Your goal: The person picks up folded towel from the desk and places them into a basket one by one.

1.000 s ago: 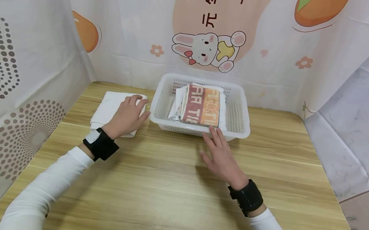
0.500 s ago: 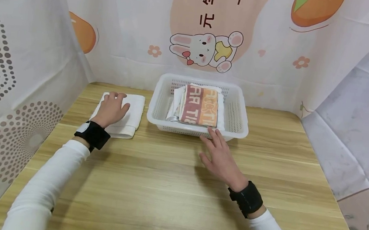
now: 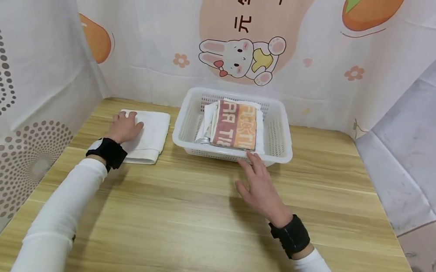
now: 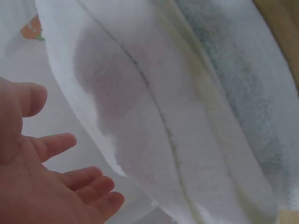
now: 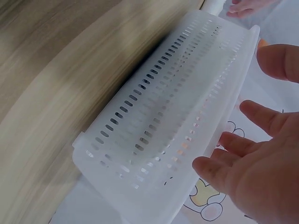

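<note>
A folded white towel [image 3: 150, 134] lies on the left of the table. Over its left side is my left hand [image 3: 124, 128], fingers spread and slightly bent; the left wrist view shows the fingers [image 4: 88, 179] apart with nothing between them. To the right stands a white perforated plastic basket [image 3: 230, 154]. It contains a folded towel [image 3: 238, 125] in maroon and orange with lettering, lying over other white cloth. My right hand [image 3: 263, 193] is relaxed in front of the basket, fingertips right at its front rim; in the right wrist view the fingers are loosely extended.
The wooden table [image 3: 193, 230] reaches back to a white curtain [image 3: 151, 50] printed with a rabbit and fruit. A dotted sheet [image 3: 14, 125] borders the left side, and a marbled sheet [image 3: 418, 142] borders the right.
My left hand has moved left across the white towel, from its right side to its left side. My right hand has stayed at the basket's front rim. The view has shifted slightly.
</note>
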Action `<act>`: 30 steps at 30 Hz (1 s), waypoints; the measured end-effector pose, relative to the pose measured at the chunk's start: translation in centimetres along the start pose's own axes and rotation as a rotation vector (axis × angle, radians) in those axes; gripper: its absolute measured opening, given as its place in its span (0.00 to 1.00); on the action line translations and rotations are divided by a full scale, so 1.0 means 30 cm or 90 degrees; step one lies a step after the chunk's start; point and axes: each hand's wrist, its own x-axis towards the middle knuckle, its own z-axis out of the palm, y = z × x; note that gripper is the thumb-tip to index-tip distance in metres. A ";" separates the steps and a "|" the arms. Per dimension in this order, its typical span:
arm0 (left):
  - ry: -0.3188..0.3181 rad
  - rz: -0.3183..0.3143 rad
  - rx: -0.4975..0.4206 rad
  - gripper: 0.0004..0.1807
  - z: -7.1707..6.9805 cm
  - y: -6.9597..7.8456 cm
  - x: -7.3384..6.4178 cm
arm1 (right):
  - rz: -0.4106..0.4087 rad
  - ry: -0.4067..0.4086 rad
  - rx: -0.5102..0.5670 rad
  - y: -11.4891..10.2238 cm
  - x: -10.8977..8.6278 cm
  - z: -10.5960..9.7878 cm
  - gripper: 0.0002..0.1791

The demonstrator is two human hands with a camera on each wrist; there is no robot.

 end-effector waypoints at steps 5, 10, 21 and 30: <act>-0.041 -0.010 0.005 0.37 0.000 -0.012 0.006 | -0.004 0.001 0.000 0.002 -0.001 0.000 0.32; -0.099 -0.011 0.004 0.38 0.008 -0.013 -0.007 | -0.010 0.001 -0.003 0.008 -0.002 0.001 0.32; -0.083 -0.040 0.021 0.40 0.038 -0.025 0.012 | -0.021 0.003 -0.013 0.008 -0.005 -0.007 0.32; -0.069 -0.064 -0.012 0.43 0.059 -0.068 0.017 | -0.037 0.015 -0.021 0.009 -0.001 -0.001 0.31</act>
